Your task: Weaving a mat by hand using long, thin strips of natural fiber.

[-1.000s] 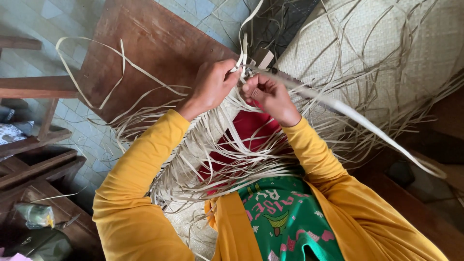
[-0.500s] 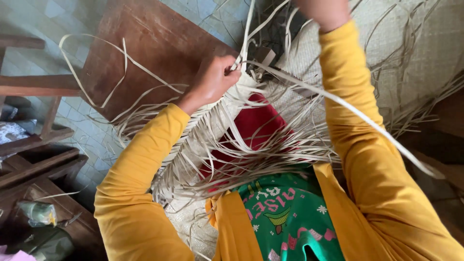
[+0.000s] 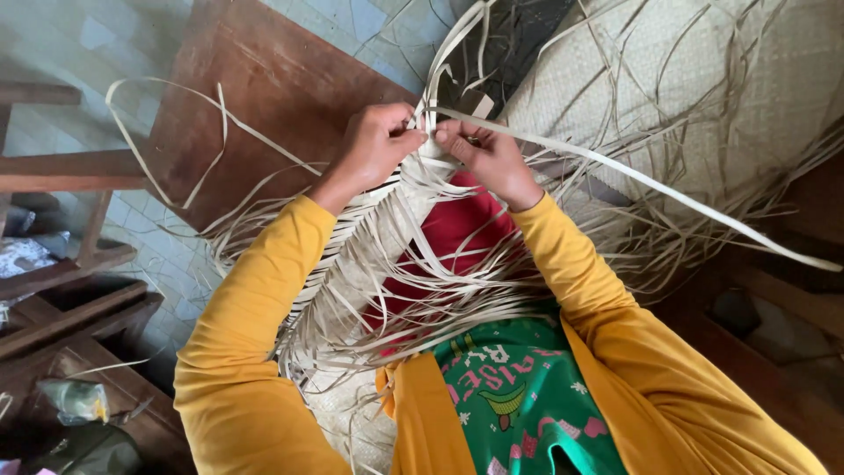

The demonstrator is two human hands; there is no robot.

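A person in yellow sleeves (image 3: 264,343) looks down at a half-woven mat of pale straw strips (image 3: 352,264) lying across the lap, over a red cloth (image 3: 457,229). A finished woven mat (image 3: 668,97) spreads across the upper right, and a dark wooden board (image 3: 264,97) lies on the tiled floor (image 3: 53,44) at upper left. Loose strip ends (image 3: 615,237) fan out in all directions from the woven edge.

The left hand (image 3: 376,145) and the right hand (image 3: 488,157) meet at the top of the weave, fingertips touching. Each hand is pressed together in a pinch on the strips at that point. One long flat strip (image 3: 633,180) runs from the right hand's pinch down toward the right edge of the view.

The risks, as a judgement: the long strip may kink or split if it is pulled hard at a sharp angle. Loose ends nearby may tangle with it. If either pinch slackens, the last crossing in the weave may loosen and leave a gap.
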